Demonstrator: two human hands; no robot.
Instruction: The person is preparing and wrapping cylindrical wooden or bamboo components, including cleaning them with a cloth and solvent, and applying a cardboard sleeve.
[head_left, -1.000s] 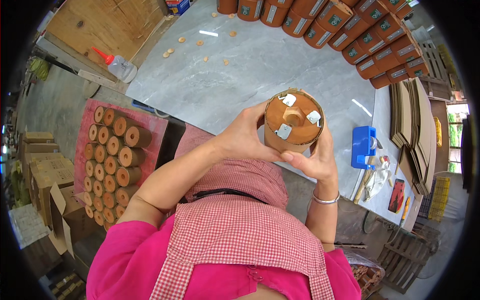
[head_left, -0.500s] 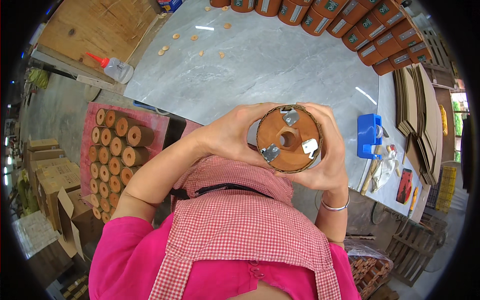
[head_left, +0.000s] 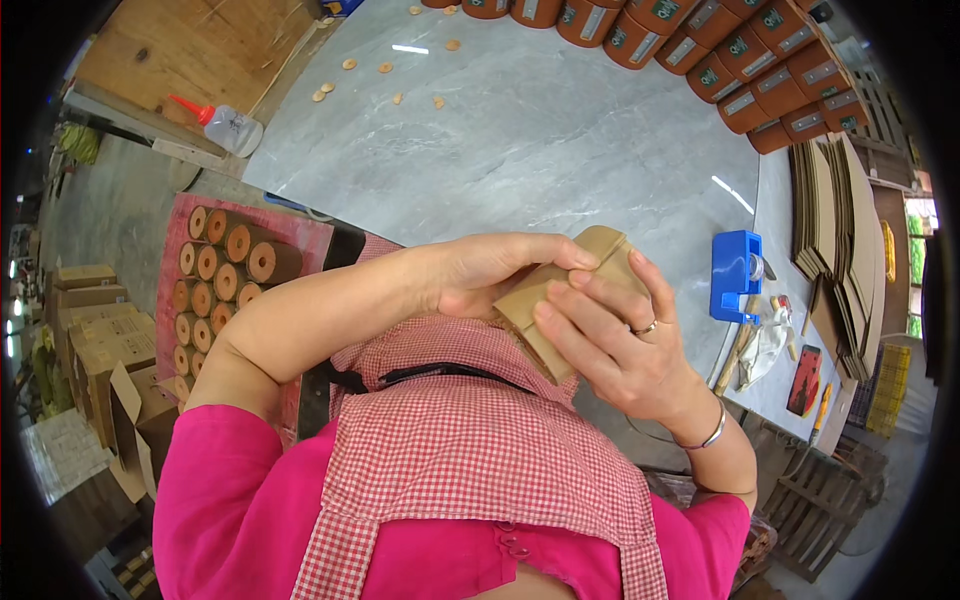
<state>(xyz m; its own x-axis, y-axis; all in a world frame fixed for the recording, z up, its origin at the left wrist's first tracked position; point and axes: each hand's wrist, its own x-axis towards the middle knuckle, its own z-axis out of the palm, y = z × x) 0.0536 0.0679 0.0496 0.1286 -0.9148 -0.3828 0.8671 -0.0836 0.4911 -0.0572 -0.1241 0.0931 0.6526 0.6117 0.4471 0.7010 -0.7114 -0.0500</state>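
Observation:
Both hands grip a short cylinder wrapped in brown corrugated cardboard [head_left: 524, 302], tilted on its side in front of my apron. My left hand [head_left: 480, 272] is closed on its left side, thumb pressed on the wrap near the upper edge and other fingers mostly hidden. Across the near side lie the fingers of my right hand [head_left: 625, 350], also closed on it. A cardboard edge shows by the thumb. The cylinder's round ends are turned out of sight.
Left, a red board [head_left: 315, 240] holds rows of bored wooden cylinders [head_left: 240, 242]. Brown cylinders with metal strips [head_left: 630, 45] are stacked at the table's far right. A blue tape dispenser [head_left: 735, 275], white cloth [head_left: 767, 345] and flat cardboard sheets [head_left: 830, 210] lie right. A red-tipped bottle [head_left: 232, 130] stands far left.
The cylinder has been turned so its round wooden end with metal clips no longer shows and its cardboard side faces up. My right hand has moved over onto the wrap.

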